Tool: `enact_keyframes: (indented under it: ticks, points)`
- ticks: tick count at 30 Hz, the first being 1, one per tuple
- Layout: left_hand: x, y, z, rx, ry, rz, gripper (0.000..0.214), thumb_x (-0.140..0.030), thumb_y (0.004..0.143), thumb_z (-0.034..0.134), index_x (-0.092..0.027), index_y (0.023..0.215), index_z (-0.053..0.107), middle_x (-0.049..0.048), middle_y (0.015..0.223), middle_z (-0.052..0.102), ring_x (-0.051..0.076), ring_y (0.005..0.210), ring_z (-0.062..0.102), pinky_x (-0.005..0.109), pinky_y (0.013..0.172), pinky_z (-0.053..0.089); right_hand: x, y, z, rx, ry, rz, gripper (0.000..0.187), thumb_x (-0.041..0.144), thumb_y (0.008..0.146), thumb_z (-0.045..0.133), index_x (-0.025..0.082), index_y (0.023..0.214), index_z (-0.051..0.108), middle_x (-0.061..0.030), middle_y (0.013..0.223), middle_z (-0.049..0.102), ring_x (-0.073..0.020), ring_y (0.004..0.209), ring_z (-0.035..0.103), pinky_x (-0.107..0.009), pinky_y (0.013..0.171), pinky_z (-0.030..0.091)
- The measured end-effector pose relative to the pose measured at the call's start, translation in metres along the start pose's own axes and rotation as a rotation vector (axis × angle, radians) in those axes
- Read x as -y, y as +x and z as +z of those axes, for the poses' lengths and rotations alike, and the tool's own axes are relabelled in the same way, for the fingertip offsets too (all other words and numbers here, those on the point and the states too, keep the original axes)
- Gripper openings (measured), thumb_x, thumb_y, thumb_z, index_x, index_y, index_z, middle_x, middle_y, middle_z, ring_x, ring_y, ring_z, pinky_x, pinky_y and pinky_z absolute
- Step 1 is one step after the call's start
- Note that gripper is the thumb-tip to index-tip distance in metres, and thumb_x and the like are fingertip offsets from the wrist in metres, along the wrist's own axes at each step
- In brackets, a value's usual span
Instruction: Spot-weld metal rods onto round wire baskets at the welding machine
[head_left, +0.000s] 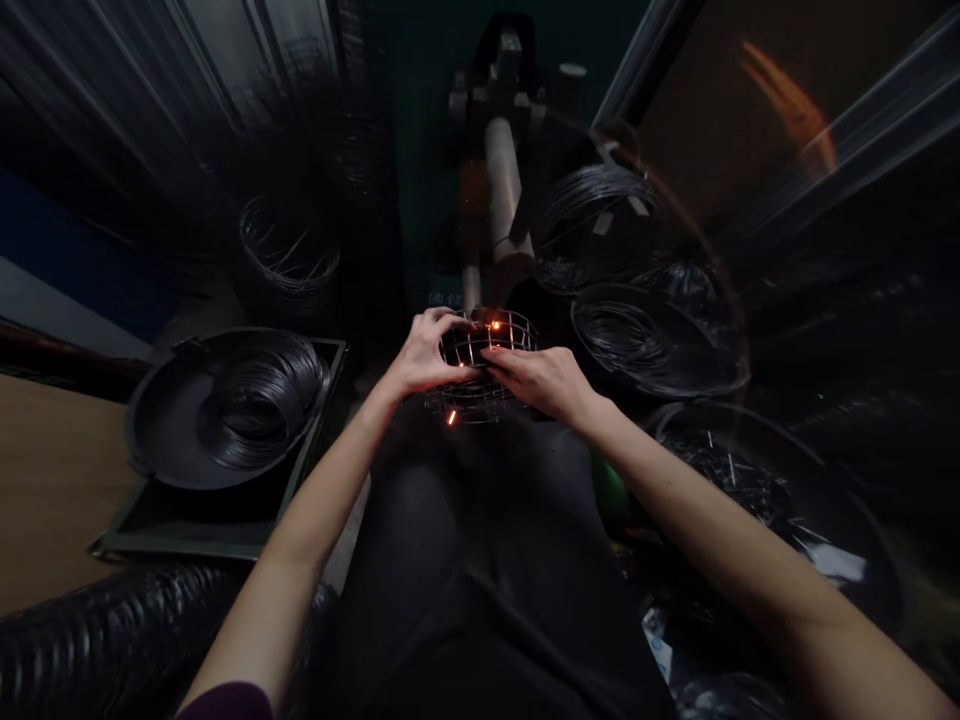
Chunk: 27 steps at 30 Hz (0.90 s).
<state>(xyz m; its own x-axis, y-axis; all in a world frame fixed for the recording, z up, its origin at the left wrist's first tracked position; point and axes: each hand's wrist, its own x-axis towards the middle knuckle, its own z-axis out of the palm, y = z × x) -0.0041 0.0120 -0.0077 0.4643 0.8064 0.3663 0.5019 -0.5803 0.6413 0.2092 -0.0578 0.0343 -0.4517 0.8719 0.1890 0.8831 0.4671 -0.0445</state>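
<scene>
Dim workshop all around, and there's the wire cage (470, 348), just by the lower end of the machine's metal rod (471, 285), orange sparks (495, 325) glowing on it! Left hand (422, 355), fingers clamped on its left side; right hand (551, 380), fingers clamped on its right. Farther left, a wire coil (259, 400) fills part of a black basin (169, 430).
</scene>
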Motion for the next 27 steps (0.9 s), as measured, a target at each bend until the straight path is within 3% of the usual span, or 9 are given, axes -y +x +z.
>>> enact_keyframes:
  ticks: [3,8,20,24,27]
  points:
    - [-0.001,0.001,-0.001,0.0,-0.003,-0.027,0.067,-0.04,0.057,0.088,-0.025,0.117,0.063,0.0073,0.125,0.052,0.031,0.122,0.048,0.05,0.109,0.041,-0.002,-0.009,0.004,-0.07,0.042,0.065,0.03,0.033,0.096,0.053,0.025,0.123,0.066,-0.0038,0.117,0.072,-0.0174,0.092,0.069,-0.023,0.061,0.042]
    - [0.003,0.013,-0.002,-0.022,0.007,-0.059,0.068,-0.039,0.054,0.089,-0.025,0.115,0.063,0.0073,0.125,0.052,0.032,0.12,0.05,0.051,0.109,0.041,-0.01,-0.006,0.01,-0.181,0.067,0.167,0.02,0.031,0.094,0.054,0.021,0.101,0.07,-0.0067,0.106,0.068,-0.0157,0.08,0.063,-0.024,0.058,0.039]
    - [0.015,0.047,-0.01,0.003,-0.024,-0.124,0.071,-0.039,0.052,0.089,-0.021,0.116,0.063,0.0072,0.121,0.054,0.031,0.118,0.051,0.049,0.108,0.041,-0.025,0.027,0.018,-0.291,0.186,0.277,0.015,0.031,0.089,0.062,0.02,0.094,0.069,-0.0065,0.096,0.061,-0.0171,0.079,0.057,-0.027,0.065,0.041]
    - [0.023,0.066,-0.013,0.083,-0.049,-0.152,0.066,-0.037,0.054,0.087,-0.02,0.113,0.064,0.0072,0.116,0.056,0.032,0.116,0.053,0.051,0.107,0.042,-0.028,0.05,0.014,-0.283,0.272,0.348,0.014,0.032,0.086,0.064,0.02,0.092,0.07,-0.0054,0.09,0.063,-0.0176,0.078,0.058,-0.028,0.069,0.045]
    - [0.032,0.066,-0.013,0.092,-0.116,-0.129,0.069,-0.044,0.058,0.085,-0.021,0.118,0.061,0.008,0.122,0.055,0.033,0.121,0.052,0.054,0.111,0.039,-0.034,0.035,0.009,-0.311,0.324,0.324,0.02,0.034,0.086,0.063,0.021,0.099,0.07,-0.0056,0.093,0.067,-0.0186,0.081,0.061,-0.03,0.075,0.048]
